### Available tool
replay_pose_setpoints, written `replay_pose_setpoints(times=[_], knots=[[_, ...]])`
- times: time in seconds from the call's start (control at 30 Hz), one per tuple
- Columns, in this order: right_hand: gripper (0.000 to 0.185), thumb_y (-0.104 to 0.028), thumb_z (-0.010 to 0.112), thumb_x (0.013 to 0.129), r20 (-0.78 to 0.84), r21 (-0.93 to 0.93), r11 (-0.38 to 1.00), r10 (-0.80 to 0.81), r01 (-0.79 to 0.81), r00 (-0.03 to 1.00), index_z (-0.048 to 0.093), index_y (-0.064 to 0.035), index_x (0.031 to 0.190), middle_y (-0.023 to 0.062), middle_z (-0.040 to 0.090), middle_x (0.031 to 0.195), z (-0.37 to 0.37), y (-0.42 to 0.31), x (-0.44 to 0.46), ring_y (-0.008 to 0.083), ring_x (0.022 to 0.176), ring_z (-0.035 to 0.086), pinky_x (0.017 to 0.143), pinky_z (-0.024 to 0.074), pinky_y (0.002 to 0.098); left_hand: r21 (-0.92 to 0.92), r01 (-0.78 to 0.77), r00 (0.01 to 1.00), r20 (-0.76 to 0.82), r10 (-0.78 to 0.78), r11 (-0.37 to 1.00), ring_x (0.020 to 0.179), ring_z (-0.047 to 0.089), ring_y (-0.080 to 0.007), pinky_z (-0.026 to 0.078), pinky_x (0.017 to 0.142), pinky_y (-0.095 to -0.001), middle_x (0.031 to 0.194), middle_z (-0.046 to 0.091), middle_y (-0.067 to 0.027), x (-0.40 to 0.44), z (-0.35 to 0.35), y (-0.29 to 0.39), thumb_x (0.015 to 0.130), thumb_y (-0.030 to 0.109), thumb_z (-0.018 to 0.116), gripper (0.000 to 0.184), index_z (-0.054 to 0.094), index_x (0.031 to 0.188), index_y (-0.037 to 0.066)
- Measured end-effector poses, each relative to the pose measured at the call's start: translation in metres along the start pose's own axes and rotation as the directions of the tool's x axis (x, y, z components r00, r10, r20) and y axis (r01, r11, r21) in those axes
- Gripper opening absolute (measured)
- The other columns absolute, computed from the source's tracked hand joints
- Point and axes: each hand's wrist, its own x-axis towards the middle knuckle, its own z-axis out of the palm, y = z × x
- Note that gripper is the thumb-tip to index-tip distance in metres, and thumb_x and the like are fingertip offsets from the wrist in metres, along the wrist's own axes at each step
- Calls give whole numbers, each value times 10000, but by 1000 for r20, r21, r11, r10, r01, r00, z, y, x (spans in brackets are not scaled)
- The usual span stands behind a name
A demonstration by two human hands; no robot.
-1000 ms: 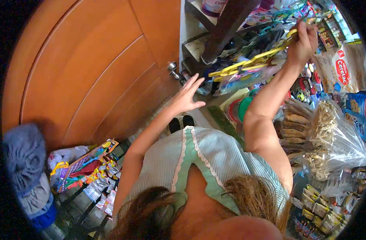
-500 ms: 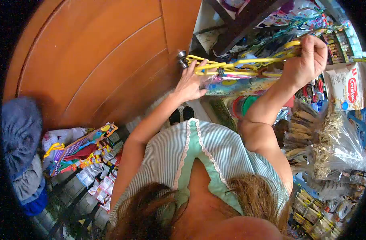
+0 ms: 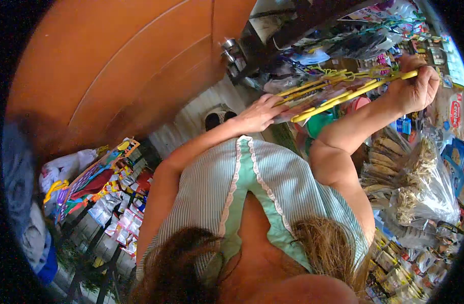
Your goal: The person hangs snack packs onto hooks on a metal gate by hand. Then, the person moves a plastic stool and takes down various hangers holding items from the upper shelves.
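Several yellow plastic hangers (image 3: 338, 101) stretch between my two hands, slightly blurred. My right hand (image 3: 422, 91) is closed around their far right end, by the hook. On the other side, my left hand (image 3: 260, 112) wraps its fingers over the left ends of the hangers. Clear plastic packaging shows among and below the hangers, but its contents are too smeared to name.
An orange-brown wooden door (image 3: 120, 61) with metal knobs (image 3: 231, 53) stands to the left. Hanging packets (image 3: 125, 223) fill the lower left. Bagged dried goods (image 3: 414, 177) and a Cerelac pack (image 3: 454, 112) hang at the right. A dark beam (image 3: 313, 25) crosses above.
My right hand has moved right and slightly down, drawing the hangers along. My left hand has shifted right and a little lower, its fingers now bent over the hanger ends. The view has turned slightly.
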Motion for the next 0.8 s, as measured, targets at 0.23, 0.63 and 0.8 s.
replay_pose_setpoints(times=[0.23,0.63,0.8], knots=[[39,-18,577,792,-86,-140,981,126,-137,988,546,-5,773,138,596,706,-47,42,-10,231,614,568,579,488,346,-145,188,978,116,-172,971,1184,346,-362,315,995,-406,1239,368,-201,14,67,-31,668,-106,445,553,378,1211,-23],[105,3,523,750,-349,-499,866,-159,-40,924,499,0,647,128,548,624,-113,40,33,231,533,536,471,447,333,-409,44,941,323,100,912,1298,182,-354,229,1060,-376,1412,140,-193,116,127,-35,651,-102,458,801,163,1372,82],[100,-4,531,746,-305,-554,830,-277,67,911,508,-8,649,92,521,639,-140,27,40,214,602,518,510,457,347,-573,89,990,143,-7,815,1151,403,-325,362,941,-381,1204,404,-188,121,133,-43,630,-100,385,612,354,1228,22]])
